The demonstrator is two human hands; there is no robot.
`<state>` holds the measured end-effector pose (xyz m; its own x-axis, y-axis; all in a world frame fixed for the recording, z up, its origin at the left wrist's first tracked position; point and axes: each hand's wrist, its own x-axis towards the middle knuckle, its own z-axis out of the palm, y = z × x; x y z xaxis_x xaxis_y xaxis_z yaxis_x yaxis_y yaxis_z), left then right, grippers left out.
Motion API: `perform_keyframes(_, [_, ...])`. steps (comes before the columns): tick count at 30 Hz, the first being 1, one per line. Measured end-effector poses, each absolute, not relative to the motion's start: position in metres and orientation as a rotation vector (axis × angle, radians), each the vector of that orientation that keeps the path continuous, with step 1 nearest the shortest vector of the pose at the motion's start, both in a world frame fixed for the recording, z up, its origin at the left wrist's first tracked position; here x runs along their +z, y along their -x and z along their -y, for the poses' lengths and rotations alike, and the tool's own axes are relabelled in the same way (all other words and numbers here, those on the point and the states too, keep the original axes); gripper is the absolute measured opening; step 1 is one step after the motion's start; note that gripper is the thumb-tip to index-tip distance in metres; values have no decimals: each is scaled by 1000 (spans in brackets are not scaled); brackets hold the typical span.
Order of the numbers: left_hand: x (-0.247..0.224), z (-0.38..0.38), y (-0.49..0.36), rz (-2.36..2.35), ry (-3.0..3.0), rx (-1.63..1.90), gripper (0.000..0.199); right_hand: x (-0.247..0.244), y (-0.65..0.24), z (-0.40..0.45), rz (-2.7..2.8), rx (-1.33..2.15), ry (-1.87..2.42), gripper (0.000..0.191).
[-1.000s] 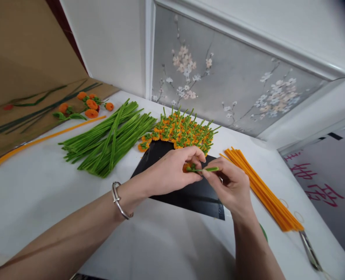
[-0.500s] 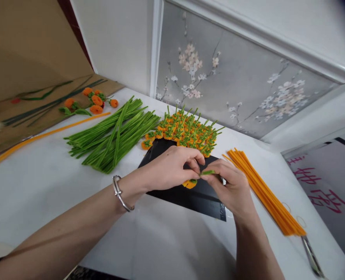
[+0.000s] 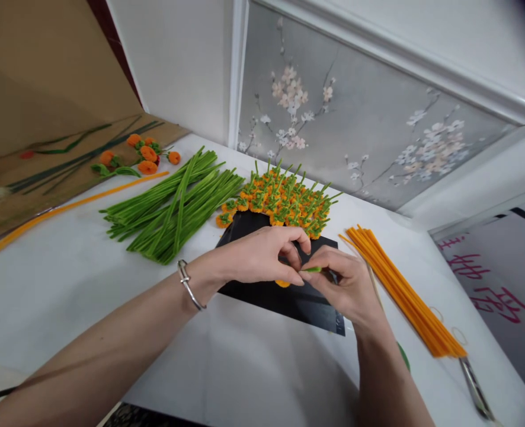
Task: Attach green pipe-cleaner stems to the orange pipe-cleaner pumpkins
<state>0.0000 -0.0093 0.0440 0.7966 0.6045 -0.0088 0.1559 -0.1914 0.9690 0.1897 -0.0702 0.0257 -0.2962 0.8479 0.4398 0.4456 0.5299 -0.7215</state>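
Your left hand [image 3: 265, 256] pinches an orange flower [image 3: 282, 284]; your right hand [image 3: 345, 281] grips its green stem [image 3: 312, 270].

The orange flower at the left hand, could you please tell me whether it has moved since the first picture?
Yes: the orange flower, mostly hidden by the left hand, has shifted toward the near edge of the black board.

Pink handwritten characters [image 3: 485, 279] slant across a white board [image 3: 518, 249], not clearly legible; marks on the black sheet [image 3: 284, 302] are too small to read.
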Motion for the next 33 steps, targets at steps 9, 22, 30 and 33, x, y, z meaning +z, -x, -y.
perform_keyframes(9, [26, -2, -2, -553, -1544, 353, 40, 7, -195, 59, 1872, 799, 1044, 5])
perform_keyframes(22, [23, -3, -4, -502, -1496, 325, 44, 10, -193, 58, 1833, 784, 1056, 10])
perform_keyframes(30, [23, 0, -9, -691, -1590, 425, 52, 10, -195, 57, 1850, 759, 1124, 13])
perform_keyframes(33, [25, -2, -6, -704, -1565, 386, 55, 11, -196, 57, 1853, 783, 1105, 11])
